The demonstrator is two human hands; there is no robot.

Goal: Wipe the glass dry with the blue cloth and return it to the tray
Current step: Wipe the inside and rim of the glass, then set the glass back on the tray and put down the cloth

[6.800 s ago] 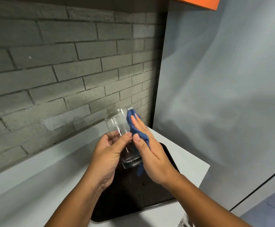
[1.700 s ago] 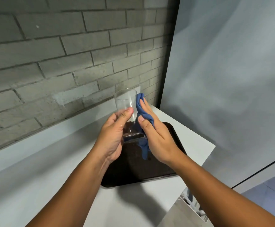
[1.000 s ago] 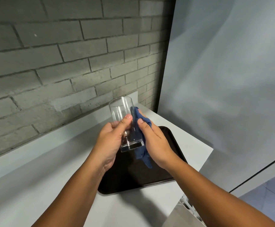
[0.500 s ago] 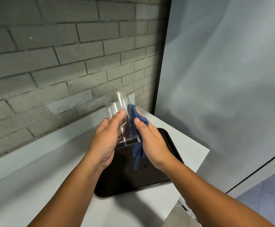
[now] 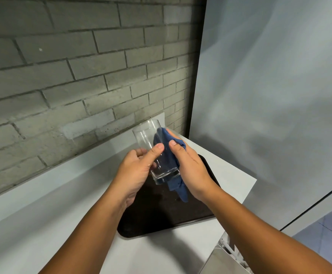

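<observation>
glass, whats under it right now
The glass is held in the air, tilted, by the left hand. Below it lies the dark tray on the white counter. The hands and the blue cloth hide part of the tray.

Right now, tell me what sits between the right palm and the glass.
The blue cloth, in the head view: the right hand presses it against the glass.

glass (image 5: 151, 147) between both hands, blue cloth (image 5: 169, 155) against it, above tray (image 5: 161, 214)

glass (image 5: 151, 143) tilted further, cloth (image 5: 169, 157) lower
</observation>
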